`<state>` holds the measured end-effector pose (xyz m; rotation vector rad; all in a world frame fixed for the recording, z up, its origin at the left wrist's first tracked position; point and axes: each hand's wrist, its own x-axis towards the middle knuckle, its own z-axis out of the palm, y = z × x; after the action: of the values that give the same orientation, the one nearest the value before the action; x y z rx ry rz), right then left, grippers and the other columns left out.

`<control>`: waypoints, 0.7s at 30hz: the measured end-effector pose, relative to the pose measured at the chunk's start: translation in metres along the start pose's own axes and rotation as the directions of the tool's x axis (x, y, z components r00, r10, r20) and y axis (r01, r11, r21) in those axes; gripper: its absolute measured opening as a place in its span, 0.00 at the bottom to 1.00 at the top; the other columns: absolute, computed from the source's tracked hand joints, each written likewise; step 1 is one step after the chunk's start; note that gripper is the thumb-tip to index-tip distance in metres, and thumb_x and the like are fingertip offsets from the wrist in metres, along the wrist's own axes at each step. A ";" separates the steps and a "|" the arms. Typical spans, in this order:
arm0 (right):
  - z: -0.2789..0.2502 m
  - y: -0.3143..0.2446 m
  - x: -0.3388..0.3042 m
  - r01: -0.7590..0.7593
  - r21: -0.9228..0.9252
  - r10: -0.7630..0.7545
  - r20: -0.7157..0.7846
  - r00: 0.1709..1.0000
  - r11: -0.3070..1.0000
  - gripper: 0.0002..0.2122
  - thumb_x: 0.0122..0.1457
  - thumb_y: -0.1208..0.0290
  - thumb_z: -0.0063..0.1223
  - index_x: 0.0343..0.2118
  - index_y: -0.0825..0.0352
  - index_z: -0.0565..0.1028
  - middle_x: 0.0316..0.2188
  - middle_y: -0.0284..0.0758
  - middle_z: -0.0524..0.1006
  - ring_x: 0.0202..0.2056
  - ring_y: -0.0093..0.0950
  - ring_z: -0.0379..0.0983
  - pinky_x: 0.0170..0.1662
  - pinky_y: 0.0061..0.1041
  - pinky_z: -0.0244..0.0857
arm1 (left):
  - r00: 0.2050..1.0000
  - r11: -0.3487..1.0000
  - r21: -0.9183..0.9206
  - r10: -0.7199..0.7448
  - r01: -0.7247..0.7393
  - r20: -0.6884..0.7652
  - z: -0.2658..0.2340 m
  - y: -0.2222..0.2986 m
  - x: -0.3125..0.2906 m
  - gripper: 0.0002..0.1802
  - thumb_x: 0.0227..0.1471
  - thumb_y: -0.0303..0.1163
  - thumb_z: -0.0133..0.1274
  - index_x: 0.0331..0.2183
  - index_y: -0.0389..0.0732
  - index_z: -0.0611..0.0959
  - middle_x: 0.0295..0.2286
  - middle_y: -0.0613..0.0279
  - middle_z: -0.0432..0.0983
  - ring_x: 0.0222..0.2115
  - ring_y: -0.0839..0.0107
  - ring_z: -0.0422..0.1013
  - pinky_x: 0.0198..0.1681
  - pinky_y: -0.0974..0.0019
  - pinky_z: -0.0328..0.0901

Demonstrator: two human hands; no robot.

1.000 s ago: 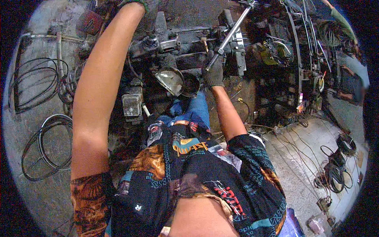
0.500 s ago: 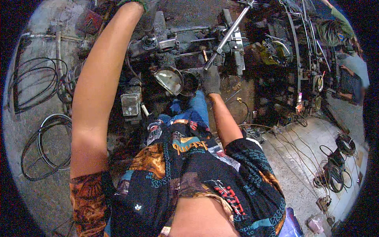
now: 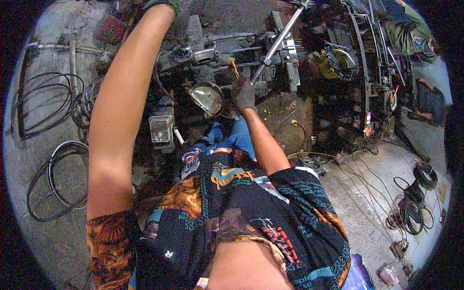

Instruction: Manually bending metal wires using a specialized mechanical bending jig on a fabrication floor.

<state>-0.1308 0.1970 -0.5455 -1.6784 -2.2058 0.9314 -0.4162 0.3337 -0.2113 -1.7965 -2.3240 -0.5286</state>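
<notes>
My right hand (image 3: 243,95), in a dark grey glove, is closed around a slim tan, copper-coloured tool (image 3: 234,68) that points up and away; its exact kind is not clear. Just right of the glove is the lower end of a shiny steel rod (image 3: 281,42) with a collar, slanting across the dark machine (image 3: 195,50). A rounded metal bowl-like scoop (image 3: 206,100) lies left of this hand, near my knees. My left arm reaches far forward, and only the green-edged glove of my left hand (image 3: 166,4) shows at the top rim; its fingers are hidden.
A grey box (image 3: 162,129) stands left of my legs. Coiled black cables (image 3: 48,104) hang or lie at left, and more cables (image 3: 411,208) lie on the pale floor at right. A metal rack (image 3: 366,63) stands at right, with another person (image 3: 411,38) beyond it.
My right hand has moved left, away from the rod's lower end, carrying the tan tool with it. My left arm is almost where it was.
</notes>
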 end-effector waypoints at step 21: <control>-0.007 0.019 -0.022 -0.248 -0.141 0.239 -0.078 0.968 0.958 0.20 0.66 0.62 0.51 0.56 0.71 0.74 0.42 0.51 0.80 0.45 0.51 0.77 0.49 0.42 0.70 | 0.999 0.974 -0.221 0.052 -0.051 0.000 0.005 0.000 0.001 0.25 0.54 0.50 0.53 0.29 0.33 0.86 0.29 0.37 0.80 0.35 0.40 0.77 0.40 0.42 0.68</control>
<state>-0.1048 0.1825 -0.5469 -2.0560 -2.1097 0.7716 -0.4163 0.3363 -0.2153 -1.9485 -2.2927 -0.8040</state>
